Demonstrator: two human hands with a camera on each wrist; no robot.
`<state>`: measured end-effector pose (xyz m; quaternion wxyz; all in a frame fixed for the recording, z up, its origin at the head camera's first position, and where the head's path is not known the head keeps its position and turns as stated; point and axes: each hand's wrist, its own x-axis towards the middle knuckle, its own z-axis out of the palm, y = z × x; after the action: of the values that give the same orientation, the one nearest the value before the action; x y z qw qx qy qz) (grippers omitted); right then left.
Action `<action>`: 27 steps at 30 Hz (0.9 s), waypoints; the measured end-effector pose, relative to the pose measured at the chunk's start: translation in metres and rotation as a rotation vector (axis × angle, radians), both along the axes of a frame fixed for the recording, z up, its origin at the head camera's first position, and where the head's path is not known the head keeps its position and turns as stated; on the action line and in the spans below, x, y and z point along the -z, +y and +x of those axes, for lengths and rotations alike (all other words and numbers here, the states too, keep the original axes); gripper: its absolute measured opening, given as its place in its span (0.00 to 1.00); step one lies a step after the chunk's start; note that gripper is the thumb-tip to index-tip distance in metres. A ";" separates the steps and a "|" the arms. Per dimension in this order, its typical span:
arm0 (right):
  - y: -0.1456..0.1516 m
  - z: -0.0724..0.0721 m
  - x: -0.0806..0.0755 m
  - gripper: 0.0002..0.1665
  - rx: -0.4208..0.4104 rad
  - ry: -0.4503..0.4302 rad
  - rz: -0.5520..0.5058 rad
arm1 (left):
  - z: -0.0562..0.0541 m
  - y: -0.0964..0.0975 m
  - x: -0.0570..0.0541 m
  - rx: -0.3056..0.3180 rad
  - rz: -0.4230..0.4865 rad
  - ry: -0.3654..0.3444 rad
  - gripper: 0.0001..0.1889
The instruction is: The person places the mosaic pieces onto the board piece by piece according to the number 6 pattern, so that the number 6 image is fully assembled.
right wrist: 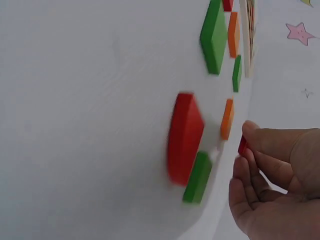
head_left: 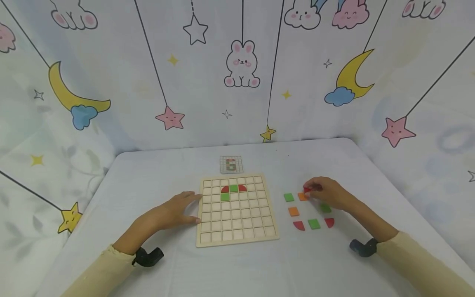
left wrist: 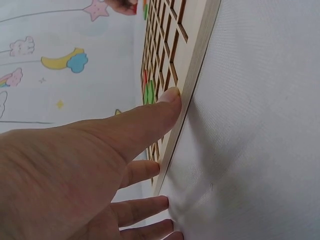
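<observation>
A wooden grid board (head_left: 237, 244) lies on the white table. Along its top are a red quarter-round tile (head_left: 225, 189), a green square (head_left: 233, 188) and another red quarter-round (head_left: 242, 188); a second green square (head_left: 225, 197) sits below the left one. My left hand (head_left: 178, 210) rests at the board's left edge, its thumb (left wrist: 171, 96) and extended fingers against the side. To the right of the board, my right hand (head_left: 328, 193) pinches a small red tile (right wrist: 242, 146) between thumb and fingers, above an orange square (head_left: 302, 196).
Loose tiles lie right of the board: green squares (head_left: 313, 224), an orange square (head_left: 293, 211) and red quarter-rounds (head_left: 299, 225). Behind the board is a small card (head_left: 231, 164) with a gridded coloured pattern. A patterned cloth backdrop (head_left: 208, 82) rises behind the table.
</observation>
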<state>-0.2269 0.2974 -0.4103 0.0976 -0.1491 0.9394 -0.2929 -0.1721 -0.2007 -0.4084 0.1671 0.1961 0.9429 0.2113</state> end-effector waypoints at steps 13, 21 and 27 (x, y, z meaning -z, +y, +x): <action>-0.087 -0.005 -0.001 0.14 -0.045 -0.002 -0.009 | 0.001 -0.002 0.001 -0.014 -0.012 0.005 0.42; -0.148 0.001 0.006 0.14 -0.072 -0.042 -0.032 | 0.000 -0.004 0.005 -0.014 -0.016 0.006 0.43; -0.178 0.009 0.011 0.12 -0.118 -0.003 -0.014 | 0.000 -0.004 0.003 -0.011 -0.012 0.005 0.43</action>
<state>-0.2175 0.1198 -0.4217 0.1151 -0.2044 0.9267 -0.2936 -0.1725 -0.2044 -0.4117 0.1647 0.1904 0.9456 0.2059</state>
